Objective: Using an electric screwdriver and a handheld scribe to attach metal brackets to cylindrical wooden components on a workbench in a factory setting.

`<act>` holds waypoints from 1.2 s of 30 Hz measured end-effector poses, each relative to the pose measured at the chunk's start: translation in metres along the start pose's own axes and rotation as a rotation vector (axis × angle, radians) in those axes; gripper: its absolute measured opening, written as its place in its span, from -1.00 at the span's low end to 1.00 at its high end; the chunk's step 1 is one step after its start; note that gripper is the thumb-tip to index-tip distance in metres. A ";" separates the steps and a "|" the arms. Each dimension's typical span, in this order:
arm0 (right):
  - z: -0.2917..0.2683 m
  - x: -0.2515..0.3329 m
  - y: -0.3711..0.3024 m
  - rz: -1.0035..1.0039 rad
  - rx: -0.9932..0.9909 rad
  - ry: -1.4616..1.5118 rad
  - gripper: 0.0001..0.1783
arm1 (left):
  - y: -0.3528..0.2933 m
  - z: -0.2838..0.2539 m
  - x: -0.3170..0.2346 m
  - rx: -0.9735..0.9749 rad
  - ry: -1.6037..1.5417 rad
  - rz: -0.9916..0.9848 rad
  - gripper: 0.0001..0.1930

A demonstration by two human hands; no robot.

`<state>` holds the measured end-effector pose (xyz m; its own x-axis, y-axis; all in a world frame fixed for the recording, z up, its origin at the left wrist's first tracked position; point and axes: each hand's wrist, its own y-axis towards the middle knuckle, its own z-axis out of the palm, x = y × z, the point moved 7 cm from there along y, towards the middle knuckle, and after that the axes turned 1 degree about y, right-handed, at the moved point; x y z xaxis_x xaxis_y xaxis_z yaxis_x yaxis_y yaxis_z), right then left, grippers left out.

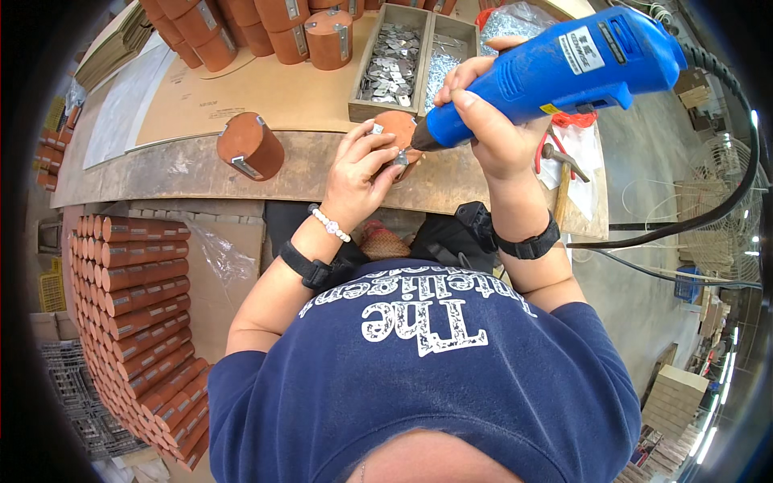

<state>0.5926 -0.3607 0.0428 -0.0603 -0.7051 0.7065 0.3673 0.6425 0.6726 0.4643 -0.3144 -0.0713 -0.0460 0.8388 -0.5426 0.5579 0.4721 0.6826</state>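
In my right hand (506, 138) is a big blue electric screwdriver (523, 84), gripped by its body with its cable trailing off to the right. Its dark nose points left and down at a reddish-brown cylinder (397, 125) on the table's near edge. My left hand (354, 171) is closed on that cylinder's left side. Its fingertips and thumb are at small metal pieces (402, 158) by the screwdriver's nose; whether the bit touches a screw I cannot tell. Another reddish-brown cylinder (251, 147) with metal plates stands alone to the left.
Behind my hands stands a divided wooden box (361, 111) with small metal plates and screws. Several similar cylinders (328, 40) line the table's back. A hammer (562, 173) and red-handled pliers (539, 153) lie at right. Stacked cylinders (145, 278) fill the lower left. A fan (717, 209) stands far right.
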 end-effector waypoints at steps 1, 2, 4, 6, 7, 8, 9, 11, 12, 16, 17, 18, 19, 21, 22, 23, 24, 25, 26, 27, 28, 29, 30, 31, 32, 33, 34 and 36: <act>0.002 -0.001 0.001 0.014 0.019 -0.017 -0.45 | 0.000 0.000 0.000 -0.005 0.001 0.007 -0.76; 0.004 -0.003 0.002 0.027 0.037 -0.033 -0.46 | 0.000 0.001 0.000 -0.004 -0.002 0.007 -0.76; 0.005 -0.001 0.003 0.003 -0.013 -0.015 -0.61 | 0.001 0.000 0.000 -0.016 0.000 0.009 -0.76; 0.014 -0.002 0.004 0.050 0.147 -0.182 -0.50 | 0.000 0.000 -0.001 -0.016 0.000 0.008 -0.76; 0.015 -0.002 0.005 0.052 0.142 -0.196 -0.52 | 0.000 -0.001 -0.001 -0.017 0.001 0.008 -0.76; 0.016 -0.002 0.006 0.053 0.143 -0.197 -0.52 | 0.001 0.000 -0.001 -0.018 0.000 0.008 -0.76; 0.017 -0.002 0.007 0.055 0.148 -0.197 -0.52 | 0.001 -0.001 -0.001 -0.027 0.005 0.010 -0.77; 0.019 -0.004 0.008 0.058 0.154 -0.198 -0.53 | 0.001 -0.002 -0.002 -0.037 0.010 0.010 -0.79; 0.018 -0.004 0.009 0.037 0.100 -0.135 -0.70 | 0.002 -0.002 -0.003 -0.035 0.009 0.012 -0.79; 0.017 -0.005 0.009 0.042 0.040 -0.107 -0.86 | 0.002 -0.001 -0.003 -0.038 0.011 0.016 -0.80; 0.017 -0.004 0.009 0.044 0.043 -0.107 -0.86 | 0.001 -0.001 -0.002 -0.040 0.011 0.014 -0.80; 0.019 -0.004 0.009 0.055 0.092 -0.181 -0.70 | 0.001 -0.002 -0.002 -0.042 0.013 0.015 -0.80; 0.021 -0.005 0.008 0.066 0.142 -0.254 -0.54 | 0.000 -0.002 -0.002 -0.044 0.016 0.015 -0.80; 0.020 -0.009 0.009 0.053 0.096 -0.183 -0.70 | 0.000 -0.001 -0.001 -0.043 0.015 0.012 -0.80; 0.017 -0.009 0.009 0.038 0.048 -0.112 -0.85 | 0.000 -0.001 -0.001 -0.041 0.014 0.011 -0.80; 0.016 -0.009 0.010 0.038 0.047 -0.115 -0.85 | 0.001 0.000 -0.001 -0.040 0.011 0.012 -0.80; 0.017 -0.007 0.010 0.026 0.052 -0.194 -0.83 | 0.001 -0.001 -0.001 -0.041 0.008 0.007 -0.79; 0.018 -0.006 0.010 0.014 0.056 -0.273 -0.81 | 0.000 -0.001 -0.001 -0.043 0.005 0.003 -0.79; 0.019 -0.006 0.010 0.014 0.056 -0.272 -0.81 | 0.000 -0.002 -0.001 -0.043 0.006 0.003 -0.79; 0.019 -0.008 0.010 0.031 0.036 -0.235 -0.79 | 0.000 -0.001 0.000 -0.043 0.001 0.002 -0.79; 0.018 -0.009 0.011 0.048 0.016 -0.198 -0.76 | 0.000 -0.001 0.001 -0.044 -0.004 0.002 -0.79; 0.018 -0.010 0.011 0.048 0.015 -0.199 -0.76 | 0.001 0.000 0.001 -0.042 -0.006 0.003 -0.79; 0.019 -0.013 0.010 0.090 0.017 -0.163 -0.75 | 0.000 0.000 0.000 -0.044 -0.003 0.006 -0.79; 0.019 -0.016 0.009 0.132 0.019 -0.127 -0.73 | 0.000 -0.001 0.000 -0.046 -0.001 0.008 -0.79; 0.020 -0.016 0.009 0.132 0.018 -0.127 -0.73 | 0.000 -0.001 0.000 -0.044 -0.001 0.009 -0.79; 0.020 -0.013 0.009 0.097 0.011 -0.151 -0.73 | 0.000 -0.001 -0.001 -0.041 -0.002 0.012 -0.77; 0.020 -0.011 0.009 0.062 0.006 -0.174 -0.72 | 0.000 -0.001 -0.001 -0.038 -0.003 0.014 -0.75; 0.019 -0.010 0.009 0.058 0.019 -0.235 -0.72 | 0.000 -0.001 -0.001 -0.036 0.002 0.011 -0.75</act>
<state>0.5789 -0.3419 0.0461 -0.2545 -0.5797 0.7741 0.3587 0.6867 0.6322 0.4638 -0.3150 -0.0703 -0.0418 0.8444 -0.5340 0.5283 0.4724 0.7056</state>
